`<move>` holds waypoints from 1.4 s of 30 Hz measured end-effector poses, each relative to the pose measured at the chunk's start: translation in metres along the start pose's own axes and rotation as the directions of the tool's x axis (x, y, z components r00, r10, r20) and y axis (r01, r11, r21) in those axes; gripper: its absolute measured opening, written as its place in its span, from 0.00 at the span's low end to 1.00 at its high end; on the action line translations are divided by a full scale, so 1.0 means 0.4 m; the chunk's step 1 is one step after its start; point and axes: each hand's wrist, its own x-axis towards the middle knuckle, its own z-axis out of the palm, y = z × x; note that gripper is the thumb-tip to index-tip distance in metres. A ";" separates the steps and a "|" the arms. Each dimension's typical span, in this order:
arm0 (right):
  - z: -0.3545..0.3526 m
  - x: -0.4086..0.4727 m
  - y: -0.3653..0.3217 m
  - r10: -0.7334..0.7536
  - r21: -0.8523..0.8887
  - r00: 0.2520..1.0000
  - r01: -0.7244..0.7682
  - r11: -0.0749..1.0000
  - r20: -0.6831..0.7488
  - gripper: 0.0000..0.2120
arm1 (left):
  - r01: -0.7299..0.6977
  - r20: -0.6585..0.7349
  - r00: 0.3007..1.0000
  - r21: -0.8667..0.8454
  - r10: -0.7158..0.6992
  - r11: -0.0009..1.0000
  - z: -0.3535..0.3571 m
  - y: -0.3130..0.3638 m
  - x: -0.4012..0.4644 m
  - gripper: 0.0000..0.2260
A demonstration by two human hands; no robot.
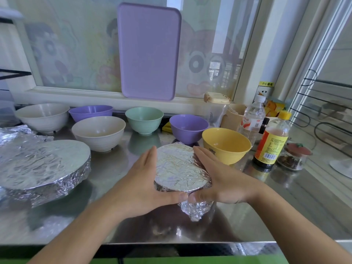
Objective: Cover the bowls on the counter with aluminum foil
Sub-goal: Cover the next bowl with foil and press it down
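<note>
Near the counter's (266, 216) front edge, the left hand (141, 180) and right hand (221, 180), fingers straight, press against the sides of a foil-covered bowl (177, 168) (thin foil likely tears easily; best smoothed at the rim). Six bowls behind stand uncovered.

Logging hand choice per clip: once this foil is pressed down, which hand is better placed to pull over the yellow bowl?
Probably the right hand. The uncovered yellow plastic bowl stands just beyond its fingers, while the left hand presses the far side of the foil-covered bowl.
</note>
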 end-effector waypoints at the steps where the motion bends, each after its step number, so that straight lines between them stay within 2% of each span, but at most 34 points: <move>1: 0.004 -0.001 -0.001 -0.014 0.008 1.000 0.015 1.000 -0.014 0.54 | 0.001 0.004 1.000 -0.014 -0.001 1.000 -0.001 -0.001 -0.002 0.76; 6: -0.017 0.001 0.002 -0.034 0.135 0.999 0.031 0.990 0.016 0.47 | 0.010 0.038 0.999 -0.031 -0.009 0.999 -0.020 -0.002 -0.005 0.75; 8: -0.036 0.011 -0.004 0.020 0.250 1.000 -0.022 0.968 0.008 0.48 | 0.017 0.041 0.999 -0.044 -0.015 0.999 -0.029 0.006 -0.003 0.75; 9: -0.038 0.019 -0.008 0.028 0.254 1.000 -0.024 0.967 -0.012 0.48 | 0.020 0.040 0.999 -0.041 -0.019 0.999 -0.031 0.012 -0.001 0.75; 12: -0.017 0.046 -0.022 -0.004 0.126 0.999 0.009 0.992 -0.041 0.47 | 0.007 0.018 1.000 -0.002 -0.007 1.000 -0.029 0.035 0.003 0.76; 14: -0.004 0.051 -0.023 -0.005 0.040 0.999 0.006 0.999 -0.041 0.44 | -0.019 0.011 1.000 0.031 0.019 0.999 -0.023 0.041 0.004 0.72; 18: -0.012 0.025 -0.026 -0.039 0.064 0.999 0.040 0.997 -0.023 0.39 | -0.031 0.021 0.999 -0.005 0.031 1.000 -0.036 0.025 0.004 0.66; 23: -0.016 -0.016 -0.023 -0.035 0.018 0.999 0.034 0.999 0.037 0.44 | -0.060 0.045 0.997 -0.045 0.062 0.997 -0.039 0.006 0.000 0.49; 26: 0.000 -0.020 -0.009 0.000 -0.029 1.000 0.000 1.000 -0.004 0.58 | -0.048 0.046 0.998 -0.063 0.051 0.997 -0.028 -0.003 -0.002 0.38; 29: 0.023 -0.024 -0.016 0.037 -0.050 0.996 -0.041 0.998 -0.087 0.68 | -0.016 0.050 0.999 -0.092 0.021 0.996 -0.024 -0.010 -0.008 0.35; 31: 0.036 -0.033 -0.027 0.036 -0.078 0.994 -0.045 0.996 -0.105 0.71 | -0.002 0.063 0.998 -0.105 0.008 0.995 -0.024 -0.015 -0.014 0.42; 35: 0.006 -0.039 -0.039 0.042 -0.063 0.998 -0.044 0.997 -0.039 0.69 | 0.002 0.035 0.999 -0.106 0.002 0.994 -0.022 -0.002 -0.021 0.69; 37: -0.017 -0.029 -0.031 0.030 -0.024 0.999 -0.031 0.999 -0.028 0.67 | 0.023 0.005 1.000 -0.126 -0.023 0.992 -0.018 0.010 -0.020 0.71; 40: -0.016 -0.023 -0.018 -0.011 0.025 1.000 0.011 1.000 0.005 0.64 | -0.041 -0.017 0.999 -0.159 0.039 0.986 0.003 0.015 -0.014 0.62; 42: 0.003 -0.028 -0.009 -0.025 0.060 0.999 0.027 0.998 -0.030 0.58 | -0.035 -0.027 0.999 -0.177 0.031 0.984 0.009 0.015 -0.013 0.69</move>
